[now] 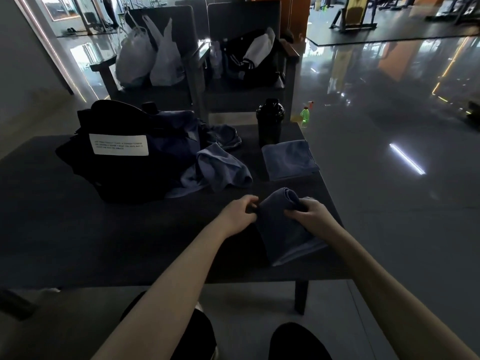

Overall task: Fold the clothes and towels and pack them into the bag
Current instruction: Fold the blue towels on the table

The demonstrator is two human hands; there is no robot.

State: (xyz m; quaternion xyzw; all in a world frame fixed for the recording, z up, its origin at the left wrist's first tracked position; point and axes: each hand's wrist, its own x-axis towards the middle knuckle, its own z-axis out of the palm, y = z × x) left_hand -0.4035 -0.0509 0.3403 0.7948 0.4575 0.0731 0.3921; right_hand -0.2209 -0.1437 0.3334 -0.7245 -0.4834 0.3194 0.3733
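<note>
Left hand [240, 213] pinches an edge of the blue towel [280, 227]; right hand [309, 213] curls round its rolled end. Beyond, blue clothing [220, 167] lies against the black bag [111, 175]; its contents are unclear.

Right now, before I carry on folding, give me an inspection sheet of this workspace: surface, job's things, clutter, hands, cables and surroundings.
Surface: dark rectangular table.
Job's things: black fabric bag with a white label at the left; crumpled blue clothes against its right side; folded blue towel at the far right; half-rolled blue towel near the front edge.
Clutter: black shaker bottle behind the folded towel; small green bottle by the far right corner.
Hands: left hand pinches the half-rolled towel's left edge; right hand grips its rolled end.
Cables: nothing seen.
Surroundings: two dark chairs holding white plastic bags and a black striped jacket; glossy floor.
</note>
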